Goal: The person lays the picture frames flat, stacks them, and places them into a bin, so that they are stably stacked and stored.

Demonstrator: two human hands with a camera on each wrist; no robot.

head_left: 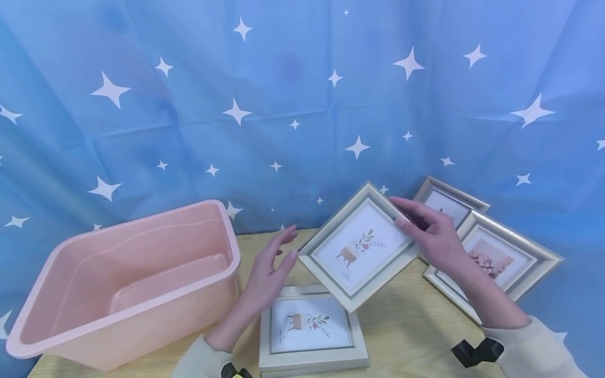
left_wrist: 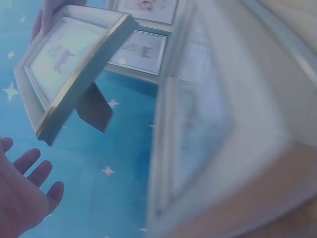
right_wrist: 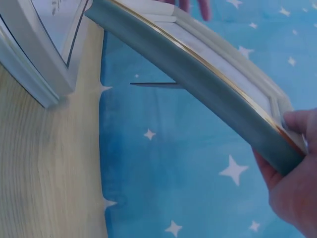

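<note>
Tilted in the air at the middle of the head view is a cream picture frame with a plant-pot print. My right hand grips it by its right edge, thumb on the front and fingers behind. In the left wrist view a stand flap sticks out from its back. My left hand is close to the frame's left corner, fingers spread and holding nothing. Below, another picture frame with a similar print lies face up on top of a stack, near the left wrist.
A pink plastic tub stands on the left of the wooden table. Behind my right arm, a frame with a flower print and a darker frame overlap at the right. A blue starry cloth hangs behind.
</note>
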